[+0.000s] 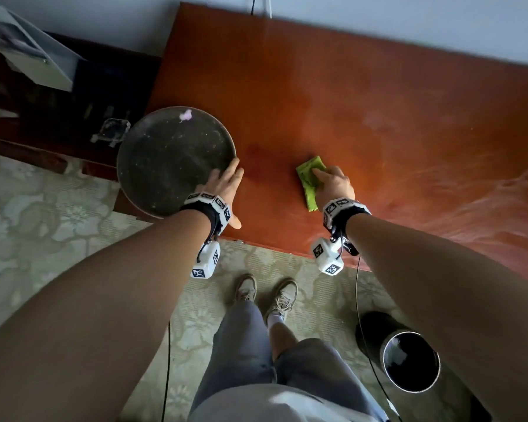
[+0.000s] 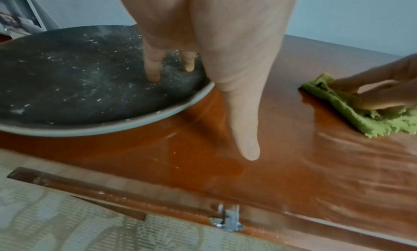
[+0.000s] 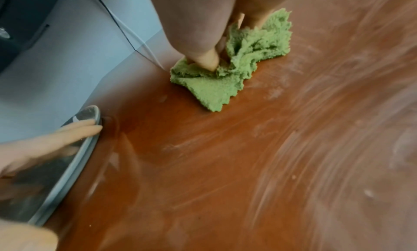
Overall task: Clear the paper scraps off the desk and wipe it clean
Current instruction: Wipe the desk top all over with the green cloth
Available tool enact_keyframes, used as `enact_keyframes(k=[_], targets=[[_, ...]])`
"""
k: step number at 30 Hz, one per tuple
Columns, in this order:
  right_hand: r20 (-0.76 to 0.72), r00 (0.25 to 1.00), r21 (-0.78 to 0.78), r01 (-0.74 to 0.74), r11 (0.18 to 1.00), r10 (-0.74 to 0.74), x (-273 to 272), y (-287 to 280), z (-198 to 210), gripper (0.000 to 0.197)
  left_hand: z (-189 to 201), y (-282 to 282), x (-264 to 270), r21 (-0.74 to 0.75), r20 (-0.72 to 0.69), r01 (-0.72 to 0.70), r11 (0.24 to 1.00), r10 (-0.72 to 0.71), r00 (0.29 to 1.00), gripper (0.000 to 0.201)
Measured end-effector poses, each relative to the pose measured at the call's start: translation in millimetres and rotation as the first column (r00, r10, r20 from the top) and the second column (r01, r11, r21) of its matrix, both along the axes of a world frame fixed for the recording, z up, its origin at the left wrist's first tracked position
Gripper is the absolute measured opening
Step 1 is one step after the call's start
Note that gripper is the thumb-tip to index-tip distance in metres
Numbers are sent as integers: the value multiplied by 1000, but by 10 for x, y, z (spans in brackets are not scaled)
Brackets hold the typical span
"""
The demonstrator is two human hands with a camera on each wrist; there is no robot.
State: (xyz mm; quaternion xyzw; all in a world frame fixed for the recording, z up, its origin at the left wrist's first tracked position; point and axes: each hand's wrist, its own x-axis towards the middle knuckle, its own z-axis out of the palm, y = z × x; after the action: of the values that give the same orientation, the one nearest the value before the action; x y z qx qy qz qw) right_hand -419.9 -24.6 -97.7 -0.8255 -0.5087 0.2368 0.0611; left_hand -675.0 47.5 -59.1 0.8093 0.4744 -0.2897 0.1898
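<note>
A dark round tray [image 1: 165,166] overhangs the left end of the red-brown desk [image 1: 363,95], with a pink paper scrap [image 1: 186,115] at its far rim. My left hand [image 1: 224,184] lies on the tray's near-right rim. Its fingers [image 2: 153,71] rest straight on the speckled tray [image 2: 79,85], and its thumb stretches out over the desk. About a hand's width to the right, my right hand [image 1: 333,184] presses a green cloth [image 1: 310,175] onto the desk. The thumb and fingers dig into the bunched cloth [image 3: 225,87].
Whitish smears [image 3: 338,148] streak the desk's right part. A black cylindrical bin [image 1: 410,360] stands on the patterned carpet at my right. A dark cabinet with a glass dish [image 1: 112,132] sits left of the desk. A metal bracket [image 2: 228,219] juts from the front edge.
</note>
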Motion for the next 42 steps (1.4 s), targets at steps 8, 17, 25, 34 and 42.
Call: enact_keyframes(k=[8,17,25,34,42], targets=[[-26,979,-17,-204,979,204,-651,381,26,46,-80,-81,0,100,-31,47,994,-44,999,140],[-119,886,-27,-454,890,448,-770,-319,61,30,-186,-32,13,138,-8,31,990,-30,1000,111],[116,985,51,119,992,-124,-43,-323,26,35,-313,-14,28,199,-17,26,980,-23,1000,95],[12,977,63,-213,975,213,-1173,-323,28,33,-334,-2,49,169,-18,25,985,-22,1000,96],[59,998,94,4,996,-9,-826,-950,-5,31,-352,-4,41,180,-26,34,983,-29,999,92]])
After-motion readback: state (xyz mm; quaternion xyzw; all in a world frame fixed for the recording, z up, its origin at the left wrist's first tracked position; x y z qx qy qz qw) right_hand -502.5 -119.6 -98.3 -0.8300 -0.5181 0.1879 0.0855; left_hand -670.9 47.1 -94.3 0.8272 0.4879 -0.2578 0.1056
